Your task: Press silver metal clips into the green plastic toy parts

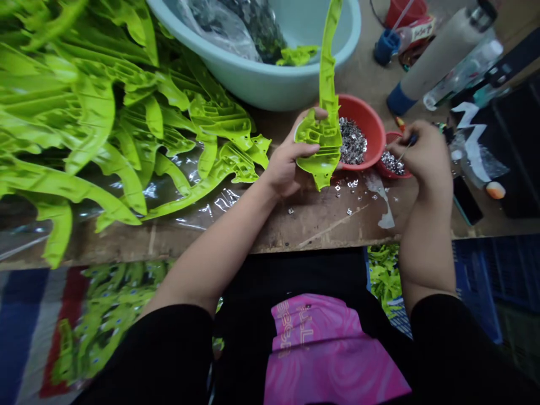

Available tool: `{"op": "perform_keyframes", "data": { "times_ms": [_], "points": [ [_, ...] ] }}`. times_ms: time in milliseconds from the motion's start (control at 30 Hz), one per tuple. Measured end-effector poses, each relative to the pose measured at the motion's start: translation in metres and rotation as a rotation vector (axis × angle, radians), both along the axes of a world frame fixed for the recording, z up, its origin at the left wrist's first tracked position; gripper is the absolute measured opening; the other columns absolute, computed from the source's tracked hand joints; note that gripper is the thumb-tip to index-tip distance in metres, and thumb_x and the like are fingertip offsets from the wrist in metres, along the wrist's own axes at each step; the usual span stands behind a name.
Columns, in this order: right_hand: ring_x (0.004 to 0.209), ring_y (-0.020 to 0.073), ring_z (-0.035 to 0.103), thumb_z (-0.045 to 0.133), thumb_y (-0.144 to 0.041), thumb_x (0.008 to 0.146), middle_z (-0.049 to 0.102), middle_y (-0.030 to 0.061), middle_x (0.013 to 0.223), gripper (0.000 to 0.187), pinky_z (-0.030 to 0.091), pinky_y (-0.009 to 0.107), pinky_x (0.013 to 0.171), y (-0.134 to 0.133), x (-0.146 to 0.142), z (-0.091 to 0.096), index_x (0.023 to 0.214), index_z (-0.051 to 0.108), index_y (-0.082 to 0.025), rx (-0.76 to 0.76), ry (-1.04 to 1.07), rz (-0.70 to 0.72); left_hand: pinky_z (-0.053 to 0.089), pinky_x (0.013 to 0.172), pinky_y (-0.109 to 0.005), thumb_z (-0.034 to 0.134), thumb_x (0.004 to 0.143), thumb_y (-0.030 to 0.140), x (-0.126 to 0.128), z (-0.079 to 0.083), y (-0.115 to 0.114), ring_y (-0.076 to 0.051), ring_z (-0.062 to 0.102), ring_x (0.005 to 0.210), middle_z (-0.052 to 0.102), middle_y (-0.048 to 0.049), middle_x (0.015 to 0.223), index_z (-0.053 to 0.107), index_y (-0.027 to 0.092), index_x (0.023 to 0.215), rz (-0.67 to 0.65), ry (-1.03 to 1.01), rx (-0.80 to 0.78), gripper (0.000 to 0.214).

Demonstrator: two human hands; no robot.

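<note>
My left hand (291, 154) grips a long lime-green moulded plastic part (324, 135) upright, its lower end held in the fingers. My right hand (422, 154) pinches a thin metal-tipped tool (404, 153) above a small red dish (390, 173) of tiny silver metal pieces. Just beyond the green part, a larger red bowl (372, 126) holds more of these pieces (352, 142). Several loose ones (343, 191) lie on the wooden table. A big heap of matching green parts (105, 124) spreads to the left, on clear plastic sheeting (215, 202).
A pale blue basin (270, 93) holding a plastic bag stands at the back. A white cylinder with a blue end (434, 64), a clear bottle (464, 70) and a phone (467, 199) lie to the right. More green parts (109, 320) sit below the table edge (169, 250).
</note>
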State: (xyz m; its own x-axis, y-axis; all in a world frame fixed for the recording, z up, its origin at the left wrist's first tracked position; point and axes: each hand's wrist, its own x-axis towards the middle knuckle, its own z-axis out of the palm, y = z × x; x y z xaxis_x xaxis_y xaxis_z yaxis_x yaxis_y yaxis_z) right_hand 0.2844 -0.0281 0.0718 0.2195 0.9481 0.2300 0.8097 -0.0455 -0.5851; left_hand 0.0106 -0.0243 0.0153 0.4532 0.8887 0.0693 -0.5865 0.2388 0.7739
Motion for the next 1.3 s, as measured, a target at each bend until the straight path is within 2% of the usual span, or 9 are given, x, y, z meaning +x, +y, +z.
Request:
{"op": "perform_keyframes", "data": {
  "times_ms": [100, 167, 300, 467, 700, 900, 1100, 1167, 1300],
  "points": [
    [0.069, 0.0157, 0.05, 0.078, -0.014, 0.067, 0.059, -0.0021, 0.068, 0.032, 0.049, 0.037, 0.077, 0.013, 0.031, -0.02, 0.07, 0.049, -0.026, -0.247, 0.001, 0.067, 0.062, 0.113, -0.06, 0.067, 0.07, 0.034, 0.0, -0.001, 0.005, -0.034, 0.068, 0.138, 0.074, -0.0064, 0.138, 0.061, 0.027, 0.135, 0.032, -0.048, -0.066, 0.066],
    [0.075, 0.0177, 0.059, 0.074, -0.015, 0.067, 0.066, 0.0, 0.076, 0.03, 0.051, 0.036, 0.077, 0.019, 0.041, -0.031, 0.072, 0.046, -0.025, -0.277, 0.079, 0.097, 0.062, 0.113, -0.058, 0.062, 0.074, 0.035, -0.002, 0.001, 0.006, -0.033, 0.069, 0.137, 0.077, -0.0054, 0.134, 0.064, 0.025, 0.134, 0.058, -0.078, -0.102, 0.06],
    [0.087, 0.022, 0.068, 0.069, -0.015, 0.065, 0.073, 0.0043, 0.087, 0.03, 0.053, 0.037, 0.082, 0.027, 0.049, -0.046, 0.072, 0.041, -0.024, -0.206, 0.034, 0.094, 0.064, 0.109, -0.052, 0.059, 0.082, 0.037, -0.006, 0.007, 0.006, -0.031, 0.072, 0.133, 0.08, -0.0039, 0.129, 0.062, 0.028, 0.139, 0.073, -0.12, -0.144, 0.058],
    [0.083, 0.0223, 0.067, 0.072, -0.014, 0.065, 0.067, 0.0026, 0.075, 0.034, 0.056, 0.04, 0.084, 0.03, 0.058, -0.046, 0.067, 0.04, -0.025, -0.152, -0.074, 0.071, 0.065, 0.103, -0.051, 0.063, 0.079, 0.046, -0.007, 0.008, 0.003, -0.033, 0.074, 0.128, 0.08, -0.0061, 0.124, 0.06, 0.028, 0.142, 0.061, -0.143, -0.135, 0.066],
    [0.088, 0.0219, 0.077, 0.069, -0.011, 0.068, 0.062, -0.0021, 0.071, 0.036, 0.061, 0.041, 0.088, 0.025, 0.065, -0.034, 0.071, 0.036, -0.025, 0.047, 0.214, 0.049, 0.069, 0.089, -0.047, 0.069, 0.076, 0.053, -0.011, 0.005, 0.007, -0.036, 0.077, 0.119, 0.079, -0.0088, 0.119, 0.057, 0.025, 0.143, -0.044, -0.181, -0.064, 0.074],
    [0.073, 0.0141, 0.072, 0.074, -0.024, 0.074, 0.074, -0.0025, 0.086, 0.044, 0.062, 0.031, 0.069, -0.011, -0.006, -0.026, 0.084, 0.031, -0.028, 0.312, 0.541, 0.268, 0.067, 0.075, -0.041, 0.084, 0.068, 0.041, -0.007, -0.001, 0.001, -0.035, 0.079, 0.109, 0.075, -0.0099, 0.128, 0.053, 0.027, 0.145, -0.127, -0.046, -0.004, 0.084],
    [0.074, 0.0093, 0.072, 0.085, -0.025, 0.084, 0.077, -0.0066, 0.097, 0.045, 0.064, 0.024, 0.069, -0.039, -0.106, -0.03, 0.091, 0.04, -0.028, 0.381, 0.725, 0.493, 0.065, 0.098, -0.043, 0.092, 0.068, 0.042, 0.001, -0.003, -0.008, -0.033, 0.076, 0.122, 0.074, -0.0077, 0.132, 0.053, 0.026, 0.139, -0.127, -0.101, 0.033, 0.082],
    [0.073, 0.0082, 0.072, 0.087, -0.025, 0.085, 0.078, -0.0075, 0.097, 0.046, 0.063, 0.022, 0.068, -0.04, -0.121, -0.032, 0.09, 0.042, -0.028, 0.412, 0.787, 0.541, 0.064, 0.099, -0.041, 0.093, 0.068, 0.042, 0.002, -0.004, -0.008, -0.03, 0.076, 0.121, 0.074, -0.0064, 0.13, 0.054, 0.027, 0.135, -0.146, -0.128, 0.028, 0.079],
    [0.092, 0.0128, 0.08, 0.087, -0.029, 0.089, 0.082, -0.0043, 0.101, 0.043, 0.069, 0.029, 0.087, -0.041, -0.131, -0.032, 0.082, 0.044, -0.026, 0.48, 0.709, 0.568, 0.063, 0.094, -0.037, 0.093, 0.072, 0.044, 0.002, -0.003, -0.006, -0.026, 0.078, 0.111, 0.076, -0.0043, 0.119, 0.056, 0.025, 0.131, -0.173, -0.187, 0.011, 0.072]
  ]
}}
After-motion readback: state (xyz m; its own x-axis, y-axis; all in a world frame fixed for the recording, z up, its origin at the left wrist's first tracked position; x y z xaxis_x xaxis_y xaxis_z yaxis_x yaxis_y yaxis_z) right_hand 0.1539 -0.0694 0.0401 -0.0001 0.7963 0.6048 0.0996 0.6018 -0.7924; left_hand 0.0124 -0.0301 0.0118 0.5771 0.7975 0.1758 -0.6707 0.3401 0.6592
